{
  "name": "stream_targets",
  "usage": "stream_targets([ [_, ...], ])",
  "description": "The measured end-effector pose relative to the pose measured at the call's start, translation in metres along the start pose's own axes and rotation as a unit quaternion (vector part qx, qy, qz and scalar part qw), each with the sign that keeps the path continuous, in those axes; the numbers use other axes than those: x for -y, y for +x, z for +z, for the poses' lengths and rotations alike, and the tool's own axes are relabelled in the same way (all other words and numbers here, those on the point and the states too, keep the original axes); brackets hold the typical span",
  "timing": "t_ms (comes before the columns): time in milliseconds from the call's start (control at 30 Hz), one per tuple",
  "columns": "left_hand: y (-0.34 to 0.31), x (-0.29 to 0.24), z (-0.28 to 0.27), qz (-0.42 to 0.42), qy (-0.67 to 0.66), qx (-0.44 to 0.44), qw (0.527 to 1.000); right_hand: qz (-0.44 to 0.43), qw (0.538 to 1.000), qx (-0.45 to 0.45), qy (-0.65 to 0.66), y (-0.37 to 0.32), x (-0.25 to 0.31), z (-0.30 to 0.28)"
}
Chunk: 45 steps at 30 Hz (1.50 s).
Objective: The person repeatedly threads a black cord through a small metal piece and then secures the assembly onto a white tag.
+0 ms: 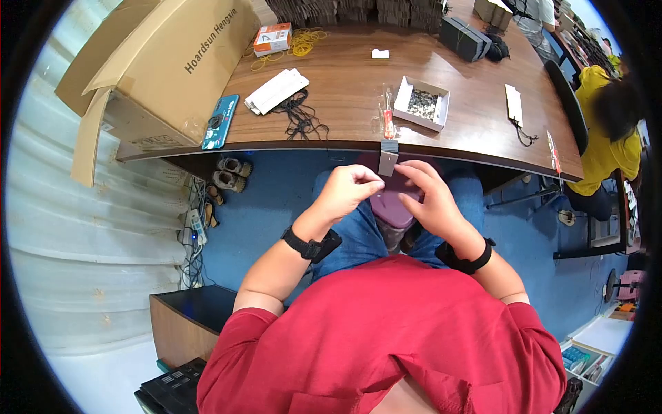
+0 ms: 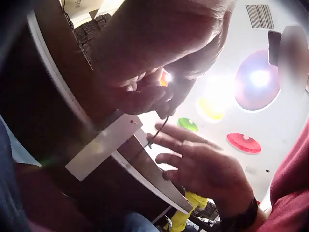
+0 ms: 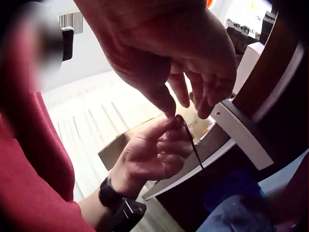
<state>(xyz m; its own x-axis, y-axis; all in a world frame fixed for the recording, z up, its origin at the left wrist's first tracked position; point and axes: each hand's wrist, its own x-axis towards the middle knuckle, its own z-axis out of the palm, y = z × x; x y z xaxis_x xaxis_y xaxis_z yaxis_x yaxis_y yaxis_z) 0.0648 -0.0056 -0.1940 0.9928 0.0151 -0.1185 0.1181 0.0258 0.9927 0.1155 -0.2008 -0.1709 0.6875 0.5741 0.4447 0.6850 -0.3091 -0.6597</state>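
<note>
I sit at a brown wooden table [image 1: 345, 90], both hands raised just below its near edge. My left hand [image 1: 352, 188] pinches a thin black string [image 3: 191, 140] between thumb and fingertips [image 2: 161, 104]. The string [image 2: 157, 131] hangs down in front of a pale grey card tag [image 1: 387, 160]. This tag [image 2: 104, 145] lies against the table's edge. My right hand [image 1: 424, 193] has its fingers spread and only loosely bent. One right fingertip [image 3: 206, 110] touches the holed end of the tag [image 3: 241, 133], and the thumb tip meets the top of the string.
A large cardboard box [image 1: 165, 69] fills the table's left end. Beside it lie a blue phone [image 1: 221, 121], white tags [image 1: 276, 91] and loose black strings [image 1: 300, 117]. A small white box of parts [image 1: 422, 103] stands ahead. A person in yellow [image 1: 610, 131] sits at the right.
</note>
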Motion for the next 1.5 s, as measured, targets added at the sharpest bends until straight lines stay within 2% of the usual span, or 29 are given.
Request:
stream_targets([
  [67,0.001,-0.003,0.004,-0.048,-0.073,0.034,0.996,0.051,0.990,0.040,0.126,0.007,0.008,0.004],
  [100,0.004,-0.001,0.004,-0.068,-0.120,0.042,0.990,0.024,0.997,0.043,0.052,0.010,0.004,0.008],
  [200,0.010,0.006,-0.002,-0.120,-0.231,0.066,0.963,0.006,1.000,-0.007,-0.004,0.013,-0.004,0.016],
  [267,0.006,0.001,-0.002,-0.144,-0.293,0.067,0.943,0.045,0.998,-0.035,0.027,0.012,-0.006,0.021],
  [300,0.006,0.007,-0.003,-0.108,-0.289,0.056,0.949,0.064,0.996,-0.049,0.043,0.010,-0.007,0.024],
  [400,0.007,0.017,0.005,-0.039,-0.213,-0.013,0.976,0.194,0.971,-0.032,0.135,0.007,-0.014,0.031],
  [433,0.007,0.017,0.008,-0.038,-0.224,-0.020,0.974,0.211,0.963,-0.025,0.168,0.006,-0.015,0.033],
  [533,0.011,0.026,0.011,0.002,-0.122,-0.042,0.992,0.259,0.928,-0.001,0.268,0.006,-0.020,0.038],
  [600,0.013,0.025,0.011,0.128,0.040,-0.071,0.988,0.286,0.896,0.015,0.338,0.005,-0.026,0.039],
  [633,0.014,0.024,0.012,0.188,0.121,-0.084,0.971,0.286,0.904,0.024,0.317,0.005,-0.027,0.037],
  [700,0.013,0.017,0.011,0.195,0.193,-0.081,0.958,0.286,0.917,0.043,0.276,0.003,-0.029,0.036],
  [800,0.018,0.012,0.012,0.237,0.240,-0.109,0.935,0.116,0.977,-0.058,0.171,0.006,-0.038,0.040],
  [900,0.022,0.008,0.019,0.250,0.271,-0.141,0.919,0.086,0.985,-0.092,0.120,0.013,-0.037,0.041],
  [1033,0.025,0.003,0.019,0.232,0.328,-0.167,0.900,0.127,0.973,-0.143,0.129,0.017,-0.032,0.042],
  [1133,0.033,0.006,0.014,0.294,0.344,-0.202,0.868,0.134,0.975,-0.150,0.092,0.017,-0.035,0.046],
  [1200,0.039,0.009,0.014,0.291,0.363,-0.207,0.861,0.162,0.972,-0.146,0.087,0.017,-0.044,0.050],
  [1267,0.042,0.014,0.013,0.276,0.384,-0.199,0.858,0.222,0.958,-0.108,0.145,0.011,-0.058,0.058],
  [1333,0.041,0.019,0.014,0.223,0.315,-0.184,0.904,0.274,0.937,-0.064,0.209,0.005,-0.066,0.064],
  [1367,0.040,0.024,0.015,0.196,0.279,-0.175,0.924,0.311,0.908,-0.042,0.278,0.000,-0.068,0.065],
  [1433,0.046,0.052,0.016,0.117,0.096,-0.148,0.977,0.363,0.848,0.003,0.387,-0.003,-0.067,0.068],
  [1500,0.045,0.065,0.021,0.040,-0.085,-0.112,0.989,0.437,0.766,0.045,0.469,-0.002,-0.064,0.065],
])
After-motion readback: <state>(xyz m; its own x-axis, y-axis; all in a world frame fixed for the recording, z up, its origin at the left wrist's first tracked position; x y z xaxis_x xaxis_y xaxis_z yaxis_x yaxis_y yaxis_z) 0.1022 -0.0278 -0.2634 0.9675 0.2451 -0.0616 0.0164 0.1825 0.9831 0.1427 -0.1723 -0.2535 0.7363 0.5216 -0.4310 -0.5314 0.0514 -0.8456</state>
